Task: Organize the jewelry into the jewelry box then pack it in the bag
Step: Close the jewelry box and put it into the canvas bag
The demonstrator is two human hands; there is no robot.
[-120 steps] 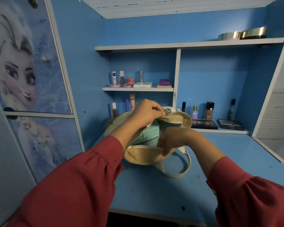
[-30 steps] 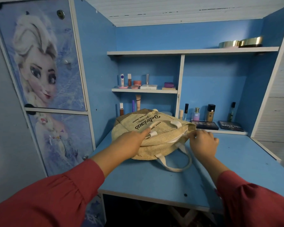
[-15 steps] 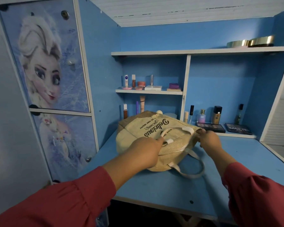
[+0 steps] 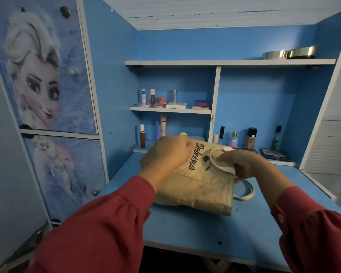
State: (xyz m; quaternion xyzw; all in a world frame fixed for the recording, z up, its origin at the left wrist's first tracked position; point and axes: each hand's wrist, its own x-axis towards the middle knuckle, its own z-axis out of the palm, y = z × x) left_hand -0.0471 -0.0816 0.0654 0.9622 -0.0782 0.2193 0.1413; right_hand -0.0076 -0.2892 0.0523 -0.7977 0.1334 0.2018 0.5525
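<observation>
Head view: beige tote bag [image 4: 195, 186] lies flat on the blue desk [image 4: 185, 229], printed side up, mouth end toward my right. My left hand [image 4: 169, 154] rests on the bag's far left part, fingers bent over the fabric; grip looks loose, can't tell if it pinches cloth. My right hand [image 4: 248, 164] has its grip closed around the white handle loop [image 4: 215, 160] at the bag's right end. Second handle [image 4: 246, 192] trails off onto the desk just right of the bag.

Room: bare desk in front of the bag up to the near edge, and more to the right up to the raised white side rim [image 4: 319, 186]. Behind the bag, the low back ledge is crowded with cosmetics. Left of the desk stands a cabinet door [image 4: 47, 75] with a cartoon princess print, close to the bag's left corner.

Writing: "Delicious" in black script on the bag, smaller print beside it partly under my right hand, unreadable. Eyeshadow palette [image 4: 275, 154] on the ledge reads "MATTE". White tube [image 4: 144, 96] on the middle shelf has a round blue logo, text too small. Two gold round tins [image 4: 289, 53] on the top shelf.

Hidden: jewelry box not visible; bag's contents can't be seen. Red sleeves [image 4: 98, 229] cover both forearms and cut off at the bottom.
</observation>
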